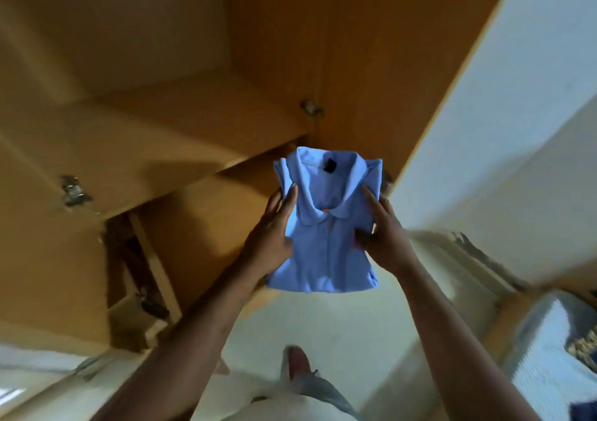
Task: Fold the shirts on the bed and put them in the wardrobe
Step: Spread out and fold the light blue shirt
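Forearms are stretched out; the folded shirt (326, 227) is gripped at both edges by the left hand (274, 231) and right hand (384, 238) before the wardrobe (181, 120). Soft and light, it is likely best supported underneath.

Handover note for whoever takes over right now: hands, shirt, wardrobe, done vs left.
Left hand: grips the left edge of the folded blue polo shirt, thumb on top.
Right hand: grips the right edge the same way.
Shirt: folded, collar facing up, held in the air in front of the open wardrobe, not yet inside it.
Done: this shirt is folded and is at the wardrobe.
Left: place it inside. This view does not show whether more shirts remain.
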